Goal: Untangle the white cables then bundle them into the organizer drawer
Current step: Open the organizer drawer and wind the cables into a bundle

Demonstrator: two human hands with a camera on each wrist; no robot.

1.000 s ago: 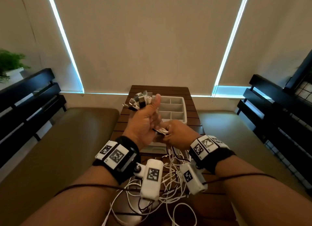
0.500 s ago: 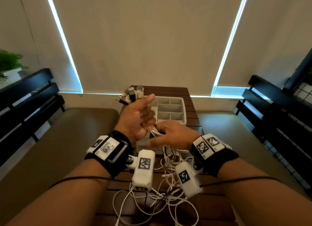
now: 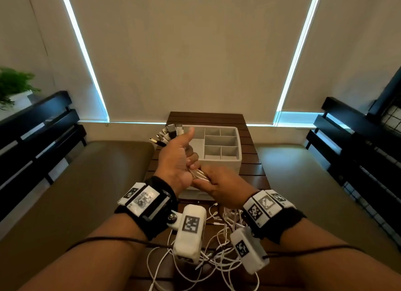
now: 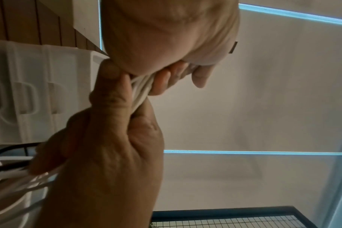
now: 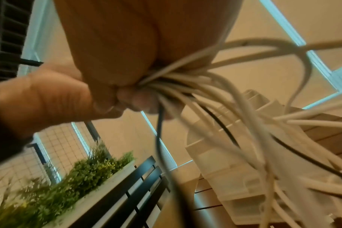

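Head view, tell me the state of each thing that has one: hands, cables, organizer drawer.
left hand: gripping the gathered cable ends, plugs fanned above the fist
right hand: gripping the same bundle just below
white cables: loose tangle trailing on the table
organizer drawer: visible compartments empty

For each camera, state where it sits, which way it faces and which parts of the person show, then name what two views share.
Head: worn on the head, facing forward and down at the wooden table and organizer drawer; both forearms, left hand, right hand.
Left wrist: looks along the left hand toward the blinds; right hand visible too.
Right wrist: looks up along the right hand at the hanging white cables.
Shared: every view shows the gripped cables and the drawer.
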